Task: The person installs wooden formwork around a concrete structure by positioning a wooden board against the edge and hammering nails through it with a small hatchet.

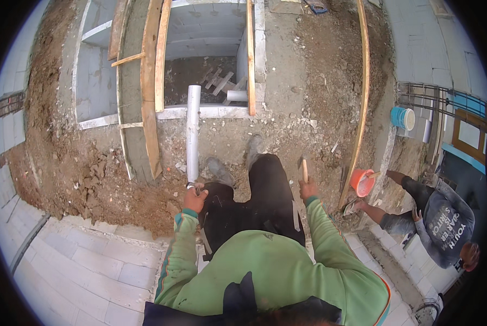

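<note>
- The hammer has a pale wooden handle and a small dark head; it points away from the body, over the dirt just right of the person's dark trousers.
- The right hand is wrapped around the lower end of that handle.
- The white pipe is long, smooth and straight (a little scuffed along its length), its far end reaching past the near wall of a block-lined pit.
- The left hand has its fingers curled beside the pipe's near end; whether they grip the pipe or just a small greyish thing there, I cannot tell.
- Fingers hide whatever lies under the left palm, and the hammer's striking face is too small to make out.
- A shorter white pipe shows inside the pit, near some loose wood pieces; a plank partly covers it.
- The ground is brown, crumbly earth strewn with rubble, with pale block paving at lower left.
- Long planks lie left of the pit, and a thin wooden strip runs down the right side.
- Beyond it are an orange bucket, a blue bucket and a co-worker in a dark shirt (partly lost toward the dark rim).
</note>
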`<state>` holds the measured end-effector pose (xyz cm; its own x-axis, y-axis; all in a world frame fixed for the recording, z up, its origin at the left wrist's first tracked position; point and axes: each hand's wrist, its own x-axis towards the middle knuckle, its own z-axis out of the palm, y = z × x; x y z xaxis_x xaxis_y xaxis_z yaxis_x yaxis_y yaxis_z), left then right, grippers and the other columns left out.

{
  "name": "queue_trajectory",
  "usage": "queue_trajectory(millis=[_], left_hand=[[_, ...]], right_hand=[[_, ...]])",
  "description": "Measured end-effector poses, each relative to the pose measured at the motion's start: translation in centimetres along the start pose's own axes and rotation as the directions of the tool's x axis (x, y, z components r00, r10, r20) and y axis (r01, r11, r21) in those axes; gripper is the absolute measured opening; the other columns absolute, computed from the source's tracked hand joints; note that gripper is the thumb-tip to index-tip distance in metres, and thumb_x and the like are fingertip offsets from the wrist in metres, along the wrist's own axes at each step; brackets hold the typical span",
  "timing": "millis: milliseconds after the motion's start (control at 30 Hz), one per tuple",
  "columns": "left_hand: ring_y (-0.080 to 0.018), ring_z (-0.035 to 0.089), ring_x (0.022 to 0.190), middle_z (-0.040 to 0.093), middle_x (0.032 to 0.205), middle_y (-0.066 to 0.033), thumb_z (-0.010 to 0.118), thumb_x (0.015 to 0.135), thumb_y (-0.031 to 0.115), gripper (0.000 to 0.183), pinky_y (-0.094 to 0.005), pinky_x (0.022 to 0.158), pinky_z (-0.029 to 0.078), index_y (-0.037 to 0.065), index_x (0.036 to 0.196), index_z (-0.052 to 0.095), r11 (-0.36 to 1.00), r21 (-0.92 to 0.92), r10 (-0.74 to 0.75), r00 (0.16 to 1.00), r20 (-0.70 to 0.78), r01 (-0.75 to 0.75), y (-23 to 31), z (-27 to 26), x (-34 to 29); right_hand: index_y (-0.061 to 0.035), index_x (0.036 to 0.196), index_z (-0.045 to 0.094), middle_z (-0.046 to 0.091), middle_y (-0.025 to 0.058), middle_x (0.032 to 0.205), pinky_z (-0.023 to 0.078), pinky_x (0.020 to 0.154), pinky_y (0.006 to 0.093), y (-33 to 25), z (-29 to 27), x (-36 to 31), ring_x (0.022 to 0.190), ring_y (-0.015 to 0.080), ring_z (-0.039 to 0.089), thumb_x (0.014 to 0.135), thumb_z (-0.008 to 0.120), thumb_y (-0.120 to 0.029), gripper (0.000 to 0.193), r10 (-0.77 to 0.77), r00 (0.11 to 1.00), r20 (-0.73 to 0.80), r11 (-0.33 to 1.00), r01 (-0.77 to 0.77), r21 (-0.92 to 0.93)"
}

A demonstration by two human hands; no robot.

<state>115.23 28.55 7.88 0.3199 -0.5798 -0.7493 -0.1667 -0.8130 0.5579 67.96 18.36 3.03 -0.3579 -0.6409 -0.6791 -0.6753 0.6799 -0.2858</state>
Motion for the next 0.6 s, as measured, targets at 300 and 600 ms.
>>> queue_trajectory(millis=[300,600], left_hand=[[-0.0276,0.060,0.069,0.061,0.075,-0.0128,0.071,0.079,0.027,0.043,-0.0390,0.065,0.047,-0.001,0.111,0.061,0.932,0.334,0.089,0.982,0.164,-0.140,1.6,8.1,14.9],[-0.0399,0.062,0.079,0.063,0.083,-0.0239,0.069,0.081,0.035,0.047,-0.0449,0.071,0.047,-0.006,0.103,0.060,0.824,0.378,0.371,0.906,0.203,-0.422,-1.4,29.6,40.3]], right_hand=[[-0.0062,0.122,0.047,0.062,0.0218,0.087,0.047,0.071,0.0456,-6.7,10.2,20.5,0.081,0.0382,0.060,0.093,0.053,-0.029,0.037,-0.438,0.898,-0.030,0.898,0.439,0.024],[-0.0057,0.119,0.052,0.064,0.0253,0.096,0.047,0.079,0.0473,-14.4,19.9,46.2,0.093,0.0422,0.061,0.091,0.052,-0.044,0.047,-0.449,0.889,-0.091,0.841,0.455,0.294]])
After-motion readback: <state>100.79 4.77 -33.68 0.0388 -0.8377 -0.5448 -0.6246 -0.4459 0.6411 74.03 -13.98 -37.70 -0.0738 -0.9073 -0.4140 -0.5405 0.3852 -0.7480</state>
